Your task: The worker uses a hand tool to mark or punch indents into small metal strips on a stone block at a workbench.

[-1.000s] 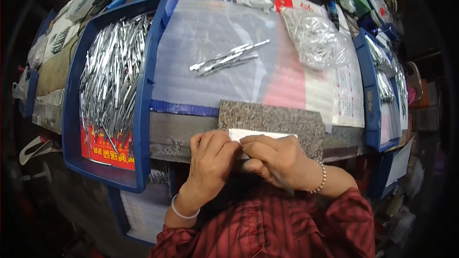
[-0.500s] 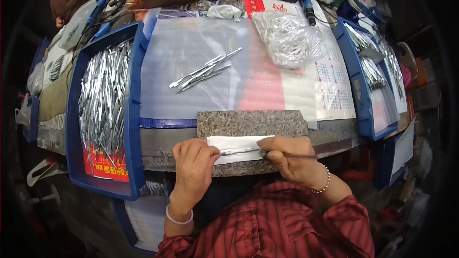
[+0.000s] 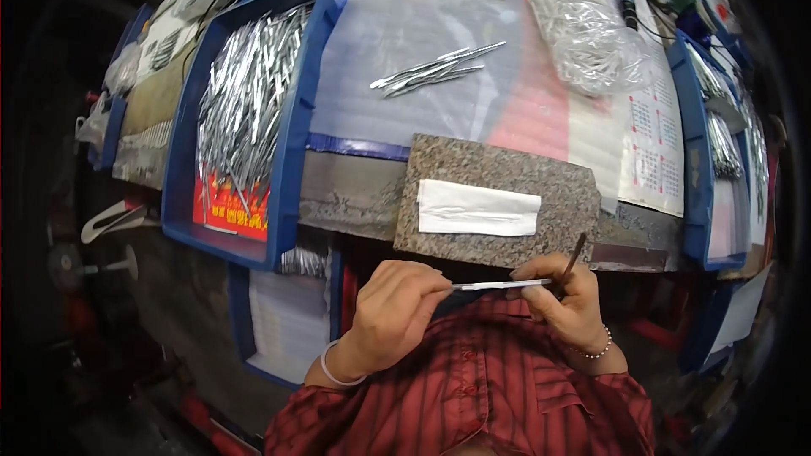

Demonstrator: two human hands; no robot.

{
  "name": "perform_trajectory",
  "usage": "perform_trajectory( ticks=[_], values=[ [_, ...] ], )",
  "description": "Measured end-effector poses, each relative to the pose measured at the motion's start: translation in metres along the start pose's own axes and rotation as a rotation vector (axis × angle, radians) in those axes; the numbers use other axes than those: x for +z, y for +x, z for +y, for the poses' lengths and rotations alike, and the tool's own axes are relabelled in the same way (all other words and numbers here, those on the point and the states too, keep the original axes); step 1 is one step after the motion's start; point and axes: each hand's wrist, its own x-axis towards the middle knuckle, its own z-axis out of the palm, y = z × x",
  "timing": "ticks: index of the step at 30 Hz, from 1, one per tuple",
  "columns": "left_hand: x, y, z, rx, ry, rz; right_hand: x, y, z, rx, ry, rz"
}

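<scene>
My left hand [image 3: 399, 308] pinches one end of a slim silvery metal strip [image 3: 500, 285], held level in front of my red striped shirt. At its other end are the closed thumb and fingers of my right hand [image 3: 559, 291]. A thin dark brown stick [image 3: 578, 252] also pokes up from the right hand's grip. Just beyond the hands lies a folded white cloth or paper pad [image 3: 479, 209], with nothing on it. Under the pad is a speckled granite slab [image 3: 507, 163] at the table's near edge.
A blue tray [image 3: 291, 139] full of similar silvery strips [image 3: 253, 89] stands on the left. Several strips [image 3: 435, 69] lie on the plastic-covered table. Farther right are a clear bag of pale sticks [image 3: 583, 42] and another blue tray [image 3: 694, 160]. A lower tray [image 3: 291, 325] sits below the table edge.
Both hands have lifted the metal strip off the white pad and drawn it toward my body. The view has shifted, so the table now appears higher and farther right.
</scene>
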Motion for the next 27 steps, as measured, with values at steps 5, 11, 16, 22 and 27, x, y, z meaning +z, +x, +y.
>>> perform_trajectory(
  ticks=[5, 11, 16, 22, 27],
  values=[
    [0.0, -0.013, 0.005, -0.046, -0.018, 0.012, 0.008, 0.002, 0.002, 0.092, 0.183, 0.073],
    [0.0, -0.023, 0.006, -0.102, -0.043, 0.013, 0.015, 0.003, 0.007, 0.065, 0.172, 0.08],
    [-0.003, -0.032, 0.004, -0.24, -0.17, -0.034, 0.021, 0.006, 0.005, 0.027, 0.082, 0.059],
    [-0.007, -0.035, -0.007, -0.45, -0.476, -0.216, 0.032, 0.012, 0.002, 0.029, -0.076, -0.053],
    [-0.009, -0.054, -0.018, -0.823, -0.856, -0.233, 0.032, 0.016, 0.006, -0.066, 0.155, 0.137]
  ],
)
